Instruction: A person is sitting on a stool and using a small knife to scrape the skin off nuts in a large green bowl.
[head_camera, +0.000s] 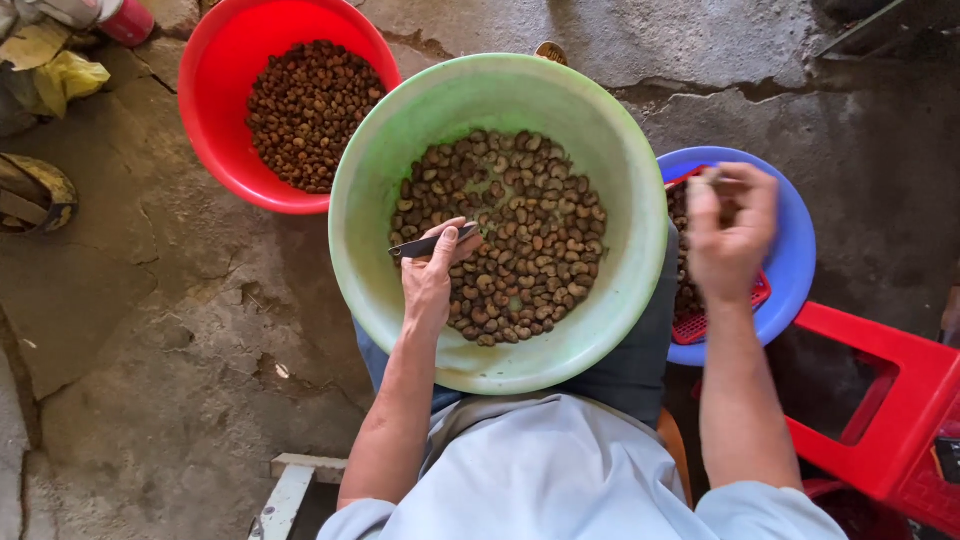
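A pale green bowl (400, 130) rests on my lap, part filled with brown nuts (520, 225). My left hand (432, 275) is inside the bowl, over the nuts, and grips a small dark knife (425, 244) that points left. My right hand (730, 230) hovers over the blue bowl (795, 240) to the right, fingers pinched together; a small piece may sit between the fingertips, too blurred to tell. A red mesh tray (700, 322) with dark nuts lies in the blue bowl.
A red bowl (215, 90) with dark nuts stands at the upper left on cracked concrete floor. A red plastic stool (890, 400) is at the lower right. Rags and a yellow bag (65, 75) lie at the top left corner.
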